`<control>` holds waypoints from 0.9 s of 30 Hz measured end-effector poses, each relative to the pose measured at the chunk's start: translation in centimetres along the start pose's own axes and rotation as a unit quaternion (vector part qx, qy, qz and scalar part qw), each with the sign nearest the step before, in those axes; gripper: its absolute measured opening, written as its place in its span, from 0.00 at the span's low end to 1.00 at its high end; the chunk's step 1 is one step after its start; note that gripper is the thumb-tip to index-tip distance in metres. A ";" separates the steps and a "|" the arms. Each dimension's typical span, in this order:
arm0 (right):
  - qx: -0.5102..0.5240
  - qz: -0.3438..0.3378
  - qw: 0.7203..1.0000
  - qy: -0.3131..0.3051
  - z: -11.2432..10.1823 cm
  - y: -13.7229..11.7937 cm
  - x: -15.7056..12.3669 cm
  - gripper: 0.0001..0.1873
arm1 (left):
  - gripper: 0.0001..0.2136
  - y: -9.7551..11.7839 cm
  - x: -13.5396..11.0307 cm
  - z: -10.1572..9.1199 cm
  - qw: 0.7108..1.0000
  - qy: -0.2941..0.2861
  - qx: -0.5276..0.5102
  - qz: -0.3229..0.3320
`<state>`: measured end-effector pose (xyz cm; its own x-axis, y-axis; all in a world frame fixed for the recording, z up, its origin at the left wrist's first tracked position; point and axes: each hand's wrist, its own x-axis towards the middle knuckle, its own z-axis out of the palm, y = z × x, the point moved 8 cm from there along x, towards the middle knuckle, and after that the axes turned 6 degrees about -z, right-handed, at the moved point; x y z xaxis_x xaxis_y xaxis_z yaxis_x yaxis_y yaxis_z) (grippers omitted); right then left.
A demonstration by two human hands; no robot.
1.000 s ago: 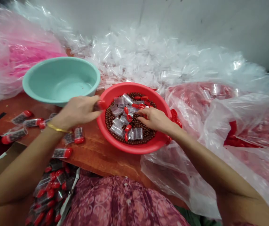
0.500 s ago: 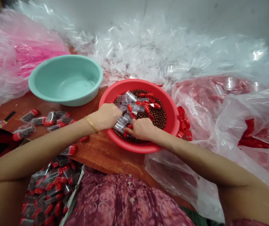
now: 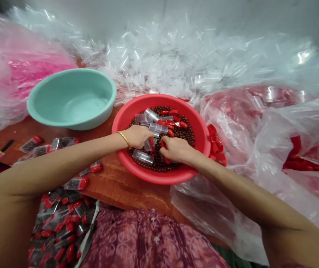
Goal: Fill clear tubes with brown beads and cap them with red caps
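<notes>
Both hands work inside a red basin (image 3: pixel 201 145) that holds small brown balls (image 3: pixel 187 137), clear plastic tubes (image 3: pixel 143 157) and red caps (image 3: pixel 183 124). My left hand (image 3: pixel 138 136), with a gold bangle at the wrist, reaches in from the left. Its fingers are bent and pressed together beside a clear tube and a red cap; what they grip is hidden. On the right side of the balls, my right hand (image 3: pixel 176 149) is closed, with red plastic of a cap showing at its fingertips. The two hands are a short gap apart.
A pale green basin (image 3: pixel 73 124) stands at the left. Filled tubes with red caps (image 3: pixel 77 183) lie on the wooden table (image 3: pixel 126 186), and many more sit below its edge. Clear tubes (image 3: pixel 159 56) are heaped behind. Plastic bags (image 3: pixel 232 123) with red parts lie right.
My left hand has moved right and further into the basin. My right hand has shifted slightly right. Several clear tubes near the basin's front left are displaced, baring more brown balls.
</notes>
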<state>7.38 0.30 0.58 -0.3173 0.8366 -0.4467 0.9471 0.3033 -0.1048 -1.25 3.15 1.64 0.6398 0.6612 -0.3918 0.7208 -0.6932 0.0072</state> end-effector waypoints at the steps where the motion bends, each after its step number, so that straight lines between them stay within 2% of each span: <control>1: -0.002 -0.001 1.000 0.000 -0.1 0.0 0.1 0.19 | 0.17 -0.2 0.1 -0.2 1.000 0.012 -0.020 -0.021; 3: -0.027 -0.027 0.999 -0.004 0.1 -0.2 0.0 0.18 | 0.19 -0.8 0.0 -0.3 0.995 0.023 -0.047 -0.086; 6: -0.090 -0.085 0.992 -0.037 1.0 -0.8 -0.5 0.18 | 0.24 -1.3 -0.3 0.8 0.985 -0.031 -0.048 -0.163; 9: -0.128 -0.098 0.984 -0.076 1.8 -0.5 -0.9 0.19 | 0.29 -0.7 0.2 1.9 0.983 -0.068 -0.053 -0.163; 13: -0.093 -0.067 0.989 -0.089 1.4 0.7 -0.8 0.19 | 0.24 0.2 1.4 2.0 0.985 -0.058 -0.083 -0.141; 15: -0.046 -0.014 0.997 -0.061 0.6 2.0 -0.6 0.21 | 0.22 0.5 1.6 1.8 0.987 -0.070 -0.083 -0.121; 18: 0.030 0.063 0.997 0.021 -0.9 3.9 -0.5 0.23 | 0.17 0.5 1.3 1.2 0.991 -0.094 -0.032 -0.093; 21: 0.077 0.084 0.992 0.045 -1.2 4.6 -0.4 0.22 | 0.11 -0.1 1.4 0.9 0.991 -0.100 0.002 -0.090; 25: 0.118 0.078 0.988 0.053 -1.3 4.7 -0.1 0.21 | 0.06 -0.1 2.9 2.0 0.981 -0.138 -0.082 -0.106; 27: 0.149 0.068 0.983 0.077 -1.6 4.7 -0.1 0.21 | 0.06 0.2 4.2 2.2 0.971 -0.108 -0.171 -0.125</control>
<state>11.78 2.40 1.52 -0.1682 0.9264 -0.3369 0.9457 0.0552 -0.3203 1.02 5.12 -2.00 0.3896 0.6944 -0.6049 0.9162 -0.3593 0.1777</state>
